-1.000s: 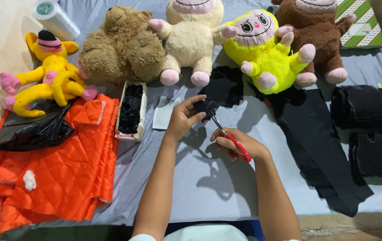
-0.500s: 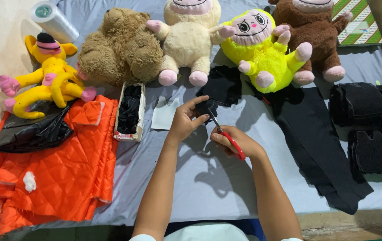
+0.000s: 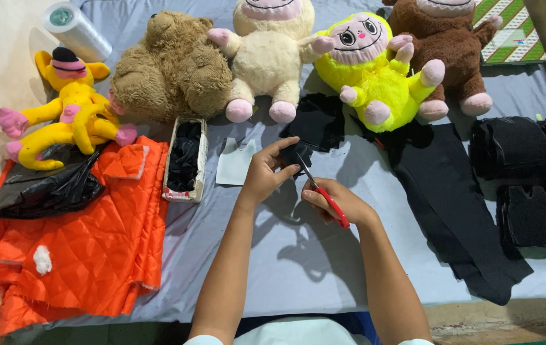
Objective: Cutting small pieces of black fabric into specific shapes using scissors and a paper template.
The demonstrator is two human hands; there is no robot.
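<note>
My left hand (image 3: 265,174) pinches a small piece of black fabric (image 3: 296,153) above the grey-blue table cover (image 3: 298,262). My right hand (image 3: 340,203) grips red-handled scissors (image 3: 324,195), whose blades point up and left into that black piece. Both forearms reach in from the bottom edge. A pale paper pattern piece (image 3: 235,161) lies flat just left of my left hand. More black fabric (image 3: 316,121) lies crumpled behind the hands.
A row of plush toys lines the far side: yellow long-limbed (image 3: 68,108), tan bear (image 3: 171,70), cream (image 3: 273,57), neon yellow (image 3: 369,70), brown (image 3: 445,51). Orange quilted cloth (image 3: 75,243) and a black bag (image 3: 43,188) lie left. A narrow box (image 3: 185,160) holds black pieces. Black fabric strip (image 3: 452,204) and stacks (image 3: 522,185) lie right.
Both hands stay close together over the same spot; the scissors and the black piece have shifted only slightly.
</note>
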